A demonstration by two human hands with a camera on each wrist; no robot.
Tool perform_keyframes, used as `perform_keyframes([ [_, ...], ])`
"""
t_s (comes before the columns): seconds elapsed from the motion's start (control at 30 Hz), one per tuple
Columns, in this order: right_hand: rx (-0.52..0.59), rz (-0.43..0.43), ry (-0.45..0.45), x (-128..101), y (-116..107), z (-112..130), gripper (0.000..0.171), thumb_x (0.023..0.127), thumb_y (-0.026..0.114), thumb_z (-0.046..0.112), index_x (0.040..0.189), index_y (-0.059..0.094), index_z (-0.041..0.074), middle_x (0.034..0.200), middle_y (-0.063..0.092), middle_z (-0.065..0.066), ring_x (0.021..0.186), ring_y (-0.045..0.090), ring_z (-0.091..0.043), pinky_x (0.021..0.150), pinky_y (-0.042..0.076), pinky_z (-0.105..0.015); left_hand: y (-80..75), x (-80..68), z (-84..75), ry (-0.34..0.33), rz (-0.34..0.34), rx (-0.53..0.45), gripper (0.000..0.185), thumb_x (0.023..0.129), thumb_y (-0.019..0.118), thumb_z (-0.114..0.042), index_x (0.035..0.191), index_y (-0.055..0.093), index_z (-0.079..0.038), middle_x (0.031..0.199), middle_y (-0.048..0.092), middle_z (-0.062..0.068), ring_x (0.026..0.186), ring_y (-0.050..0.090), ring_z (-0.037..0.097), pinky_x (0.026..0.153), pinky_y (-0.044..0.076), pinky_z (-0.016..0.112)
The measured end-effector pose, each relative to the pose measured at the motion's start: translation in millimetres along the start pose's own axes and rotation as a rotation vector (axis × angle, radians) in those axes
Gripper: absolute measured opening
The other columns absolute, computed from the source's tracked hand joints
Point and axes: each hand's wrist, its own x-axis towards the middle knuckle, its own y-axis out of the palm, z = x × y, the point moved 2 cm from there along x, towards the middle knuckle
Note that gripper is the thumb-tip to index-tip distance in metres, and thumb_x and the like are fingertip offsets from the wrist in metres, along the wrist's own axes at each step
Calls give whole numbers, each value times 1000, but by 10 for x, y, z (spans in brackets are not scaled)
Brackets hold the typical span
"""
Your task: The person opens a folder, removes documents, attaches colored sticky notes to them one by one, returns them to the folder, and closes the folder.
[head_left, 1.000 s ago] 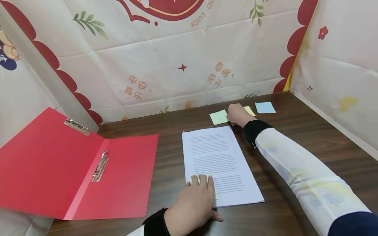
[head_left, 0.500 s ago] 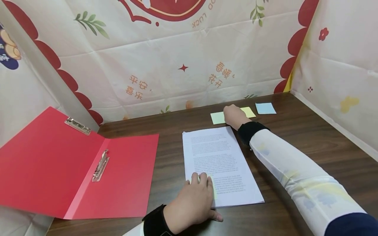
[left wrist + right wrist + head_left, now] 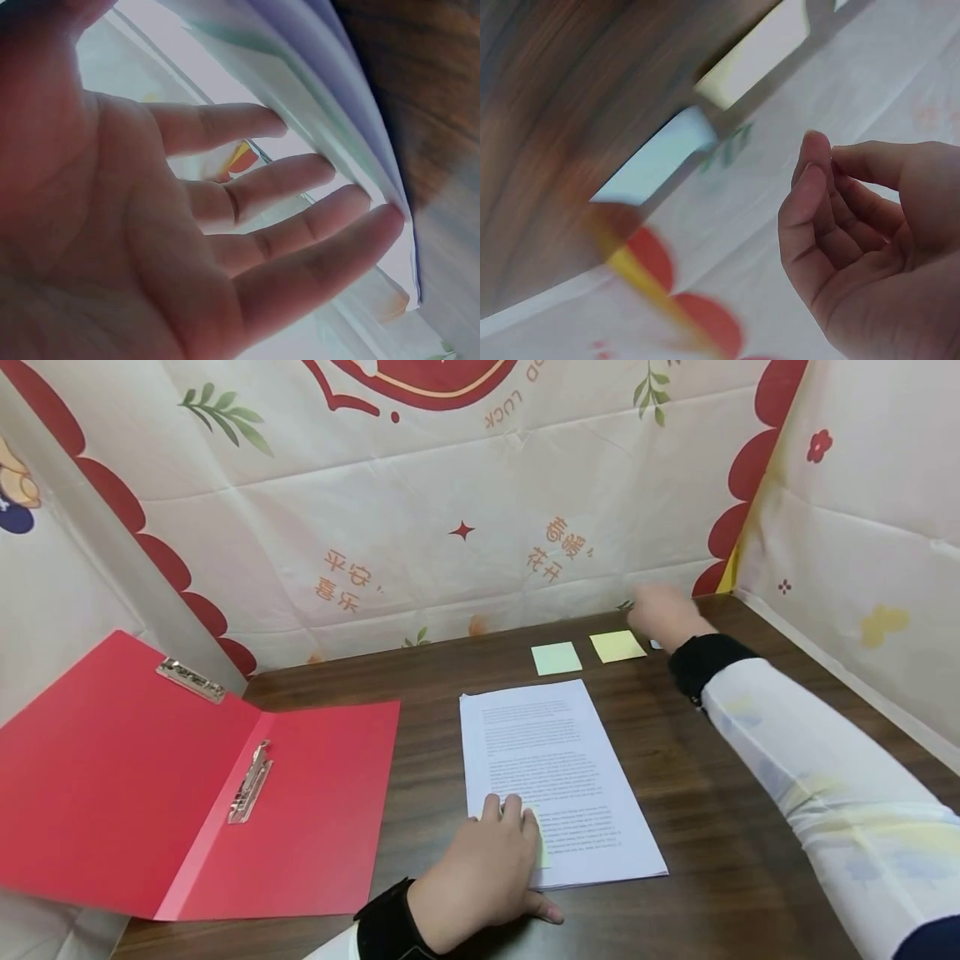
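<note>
My left hand (image 3: 476,870) rests on the lower left of a stack of printed paper (image 3: 555,752). Its extended fingers lie over a pale green sticky note (image 3: 543,850), most of which is hidden under them. At the back right, my right hand (image 3: 666,615) hovers by a blue sticky note (image 3: 656,163), covering nearly all of it in the head view. The right wrist view shows its fingers curled in, thumb against the fingertips, nothing between them. To its left on the table lie a yellow sticky note (image 3: 617,646) and a mint green sticky note (image 3: 556,658).
A red folder (image 3: 318,835) lies spread on the left, its cover leaning up. Metal clips (image 3: 250,782) sit at its spine and cover. A patterned cloth (image 3: 405,518) stands behind the dark wooden table (image 3: 720,827), with more cloth at both sides.
My right hand has moved right, from between the mint green and yellow notes to the blue one. Both of those notes are now fully uncovered. My left hand has stayed on the paper.
</note>
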Motion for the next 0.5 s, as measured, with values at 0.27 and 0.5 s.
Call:
perform_keyframes([
  [0.27, 17, -71, 143, -79, 124, -840, 36, 97, 60, 20, 86, 69, -14, 76, 65, -25, 78, 58, -44, 76, 52, -59, -31, -1, 39, -23, -51, -15, 98, 72, 59, -99, 119, 67, -13, 101, 54, 2, 91, 49, 19, 58, 48, 31],
  [0.5, 41, 72, 352, -102, 336, -1031, 65, 101, 61, 47, 129, 60, -12, 130, 57, -42, 118, 55, -56, 98, 51, -69, -54, 43, 65, 2, -93, -51, 84, 82, 57, -92, 115, 70, -15, 107, 61, 1, 96, 53, 19, 62, 52, 34],
])
